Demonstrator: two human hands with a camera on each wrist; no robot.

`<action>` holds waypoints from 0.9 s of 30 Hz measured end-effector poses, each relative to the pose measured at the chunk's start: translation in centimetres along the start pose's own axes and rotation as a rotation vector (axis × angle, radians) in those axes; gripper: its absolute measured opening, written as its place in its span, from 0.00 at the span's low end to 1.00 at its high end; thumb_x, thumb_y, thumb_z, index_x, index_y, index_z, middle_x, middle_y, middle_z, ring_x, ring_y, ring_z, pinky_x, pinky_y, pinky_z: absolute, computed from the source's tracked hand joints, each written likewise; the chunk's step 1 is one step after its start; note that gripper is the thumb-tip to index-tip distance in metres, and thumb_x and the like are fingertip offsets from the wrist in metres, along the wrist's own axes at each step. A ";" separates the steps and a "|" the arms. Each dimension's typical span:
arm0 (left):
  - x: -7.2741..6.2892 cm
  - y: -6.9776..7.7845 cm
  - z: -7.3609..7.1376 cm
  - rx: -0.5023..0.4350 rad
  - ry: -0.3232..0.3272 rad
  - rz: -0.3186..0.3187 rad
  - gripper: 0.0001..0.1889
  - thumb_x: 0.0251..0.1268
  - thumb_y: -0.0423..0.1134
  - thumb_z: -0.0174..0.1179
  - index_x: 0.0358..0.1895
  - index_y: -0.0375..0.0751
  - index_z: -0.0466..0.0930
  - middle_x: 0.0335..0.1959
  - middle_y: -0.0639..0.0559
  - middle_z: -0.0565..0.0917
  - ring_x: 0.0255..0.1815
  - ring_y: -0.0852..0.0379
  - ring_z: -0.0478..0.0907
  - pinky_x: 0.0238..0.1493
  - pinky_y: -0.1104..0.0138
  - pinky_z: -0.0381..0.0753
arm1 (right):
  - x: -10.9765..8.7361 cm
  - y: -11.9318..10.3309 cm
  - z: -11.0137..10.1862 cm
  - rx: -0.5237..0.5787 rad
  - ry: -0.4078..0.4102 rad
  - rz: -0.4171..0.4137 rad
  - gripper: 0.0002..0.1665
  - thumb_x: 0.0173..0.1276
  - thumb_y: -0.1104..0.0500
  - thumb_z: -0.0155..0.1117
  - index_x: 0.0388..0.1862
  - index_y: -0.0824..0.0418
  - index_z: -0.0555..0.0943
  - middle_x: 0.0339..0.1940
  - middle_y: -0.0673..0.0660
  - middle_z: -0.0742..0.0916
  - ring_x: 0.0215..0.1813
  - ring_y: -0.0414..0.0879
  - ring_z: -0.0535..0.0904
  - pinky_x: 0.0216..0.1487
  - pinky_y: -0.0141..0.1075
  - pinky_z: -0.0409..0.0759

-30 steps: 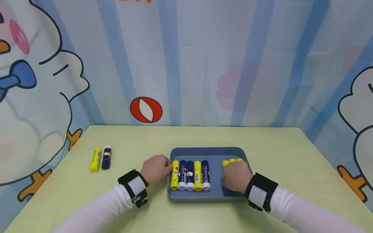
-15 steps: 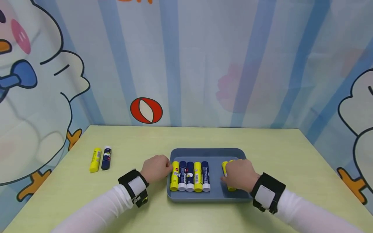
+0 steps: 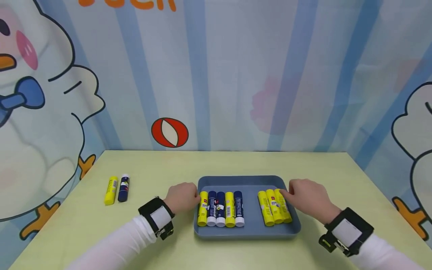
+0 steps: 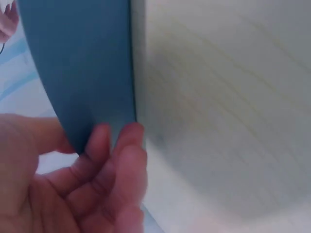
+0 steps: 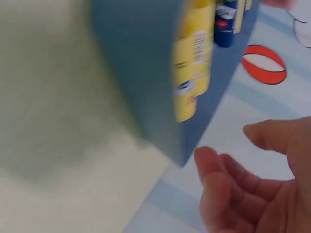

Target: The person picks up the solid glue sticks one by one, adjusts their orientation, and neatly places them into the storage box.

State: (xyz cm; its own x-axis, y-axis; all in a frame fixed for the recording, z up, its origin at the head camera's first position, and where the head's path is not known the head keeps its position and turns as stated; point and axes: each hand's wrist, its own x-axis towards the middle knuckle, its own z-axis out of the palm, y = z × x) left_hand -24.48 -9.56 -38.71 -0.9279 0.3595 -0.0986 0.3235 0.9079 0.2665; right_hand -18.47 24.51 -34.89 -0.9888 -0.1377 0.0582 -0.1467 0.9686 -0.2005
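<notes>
A grey-blue tray (image 3: 251,210) on the table holds glue sticks in two groups. A row of yellow and navy sticks (image 3: 220,210) lies on its left side, and three yellow glue sticks (image 3: 275,206) lie together, slightly slanted, on its right. My left hand (image 3: 182,198) pinches the tray's left edge; in the left wrist view the thumb is on one side of the tray wall (image 4: 87,63) and the fingers (image 4: 130,150) on the other. At the tray's right edge is my right hand (image 3: 310,200), with thumb and fingers spread apart and nothing between them in the right wrist view.
Off to the left on the table (image 3: 162,168) lie a yellow glue stick (image 3: 111,190) and a navy glue stick (image 3: 123,188), side by side. A printed cloth backdrop (image 3: 229,75) with cartoon figures stands behind and at both sides of the table.
My right hand has moved off the yellow glue sticks to the right, out to the tray's edge, and all three now show. The left hand stays at the tray's left edge.
</notes>
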 end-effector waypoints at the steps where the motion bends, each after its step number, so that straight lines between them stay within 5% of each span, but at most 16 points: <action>1: 0.0 -0.2 0.1 -0.018 -0.010 0.009 0.22 0.67 0.39 0.57 0.12 0.45 0.67 0.10 0.57 0.63 0.12 0.60 0.63 0.17 0.69 0.58 | -0.2 0.4 0.3 -0.007 0.002 0.019 0.21 0.68 0.49 0.63 0.19 0.57 0.71 0.12 0.50 0.70 0.16 0.44 0.65 0.19 0.34 0.59; 10: 0.3 -2.4 0.3 -0.229 -0.111 0.102 0.15 0.71 0.47 0.57 0.25 0.45 0.78 0.16 0.55 0.76 0.16 0.59 0.72 0.20 0.69 0.68 | -0.7 2.1 3.0 0.048 -0.097 0.126 0.18 0.68 0.50 0.62 0.33 0.66 0.80 0.16 0.51 0.75 0.18 0.44 0.71 0.20 0.36 0.69; 19: -0.3 -3.4 1.0 -0.032 0.069 0.292 0.18 0.72 0.50 0.54 0.22 0.49 0.73 0.13 0.61 0.65 0.15 0.64 0.63 0.21 0.70 0.60 | -0.6 2.1 4.0 0.269 -0.125 0.150 0.16 0.70 0.58 0.59 0.44 0.73 0.78 0.17 0.52 0.78 0.14 0.44 0.74 0.18 0.36 0.72; 22: -1.2 -3.9 0.7 0.015 0.113 0.281 0.18 0.71 0.51 0.55 0.23 0.49 0.72 0.13 0.61 0.64 0.15 0.63 0.63 0.21 0.70 0.59 | -0.6 2.1 3.9 0.267 -0.131 0.147 0.17 0.70 0.58 0.59 0.46 0.73 0.78 0.18 0.52 0.79 0.15 0.44 0.75 0.18 0.36 0.72; 27: -2.7 -6.2 -1.0 0.068 0.205 0.167 0.16 0.69 0.49 0.58 0.24 0.48 0.71 0.13 0.58 0.66 0.16 0.61 0.64 0.21 0.68 0.61 | -0.5 2.1 3.3 0.269 -0.138 0.144 0.17 0.71 0.59 0.57 0.46 0.74 0.79 0.20 0.52 0.81 0.15 0.43 0.76 0.19 0.36 0.74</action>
State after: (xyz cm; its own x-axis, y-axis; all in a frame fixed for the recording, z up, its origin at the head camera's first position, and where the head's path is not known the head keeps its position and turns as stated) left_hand -24.16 -16.34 -39.13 -0.8767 0.4605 0.1391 0.4802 0.8548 0.1969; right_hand -18.34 25.94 -38.60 -0.9918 -0.0479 -0.1188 0.0107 0.8935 -0.4490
